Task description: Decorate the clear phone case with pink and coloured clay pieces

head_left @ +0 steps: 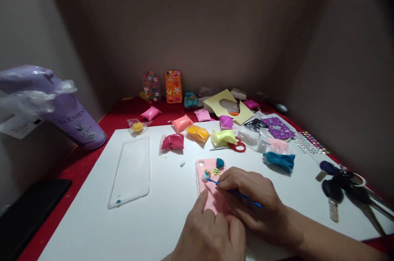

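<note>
A pink phone case [211, 201] lies on the white board, with blue, yellow and white clay shapes near its upper end. My right hand [257, 195] is closed around a thin blue tool [243, 198], whose tip touches the white clay piece [206, 176]. Nearer to me, my left hand [212, 232] rests over the lower part of the case. Its index finger is stretched out onto the pink surface, while the other fingers are bent. A small white bit of clay [182, 163] sits just beyond the case to the left.
A clear phone case [132, 170] lies at the left. Clay packets, including a yellow-orange one [198, 133], and red-handled scissors [237, 145] are spread behind. Keys [333, 191] lie at the right. A purple bottle [76, 123] leans at the far left.
</note>
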Demonstrator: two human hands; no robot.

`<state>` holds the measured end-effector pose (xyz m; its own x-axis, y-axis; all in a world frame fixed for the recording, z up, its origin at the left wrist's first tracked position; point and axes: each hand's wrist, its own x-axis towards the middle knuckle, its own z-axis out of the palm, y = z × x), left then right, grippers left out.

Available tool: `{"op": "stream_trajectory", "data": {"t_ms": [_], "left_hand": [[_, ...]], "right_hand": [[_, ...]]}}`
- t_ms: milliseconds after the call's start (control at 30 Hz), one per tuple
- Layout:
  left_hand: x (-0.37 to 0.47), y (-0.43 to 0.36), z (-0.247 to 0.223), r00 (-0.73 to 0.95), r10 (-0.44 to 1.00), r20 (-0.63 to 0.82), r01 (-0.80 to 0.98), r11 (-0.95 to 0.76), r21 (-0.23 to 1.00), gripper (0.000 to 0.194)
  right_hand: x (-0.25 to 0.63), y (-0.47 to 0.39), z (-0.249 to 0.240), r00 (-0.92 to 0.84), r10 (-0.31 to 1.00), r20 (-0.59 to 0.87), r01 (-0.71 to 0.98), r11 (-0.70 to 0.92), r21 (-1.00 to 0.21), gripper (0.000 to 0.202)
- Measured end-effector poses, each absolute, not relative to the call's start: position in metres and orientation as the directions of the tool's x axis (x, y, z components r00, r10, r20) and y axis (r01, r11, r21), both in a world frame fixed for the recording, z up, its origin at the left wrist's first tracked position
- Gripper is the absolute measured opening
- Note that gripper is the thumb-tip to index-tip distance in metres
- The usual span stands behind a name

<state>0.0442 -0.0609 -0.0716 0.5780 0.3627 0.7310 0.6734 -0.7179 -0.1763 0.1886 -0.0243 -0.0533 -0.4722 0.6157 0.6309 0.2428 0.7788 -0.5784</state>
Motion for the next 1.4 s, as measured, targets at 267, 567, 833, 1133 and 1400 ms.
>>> {"op": "stream_trajectory", "data": {"t_ms": [267, 567, 833, 1133, 1400], "left_hand": [[0.0446, -0.0602, -0.0724, 0.572, 0.363, 0.736, 0.689, -0.7, -0.191, 0.024], [0.0445, -0.061, -0.0722, 0.579, 0.36, 0.731, 0.685, -0.702, -0.197, 0.025], [0.0433, -0.061, -0.0747, 0.587, 0.353, 0.729, 0.684, -0.697, -0.214, 0.024], [0.0441, -0.0623, -0.075, 0.566, 0.363, 0.74, 0.699, -0.687, -0.198, 0.025], [0.0436, -0.0621, -0.0749, 0.583, 0.366, 0.726, 0.691, -0.692, -0.206, 0.024]], "right_hand": [[0.1889, -0.0242, -0.0559, -0.475, 0.623, 0.621, 0.24, 0.771, -0.589, 0.014], [0.1895, -0.0245, -0.0568, -0.499, 0.618, 0.608, 0.253, 0.774, -0.58, 0.014], [0.1894, -0.0246, -0.0576, -0.5, 0.604, 0.621, 0.263, 0.789, -0.556, 0.016], [0.1891, -0.0238, -0.0566, -0.494, 0.616, 0.613, 0.277, 0.78, -0.561, 0.015], [0.1891, -0.0252, -0.0559, -0.504, 0.621, 0.6, 0.289, 0.776, -0.561, 0.014]]}}
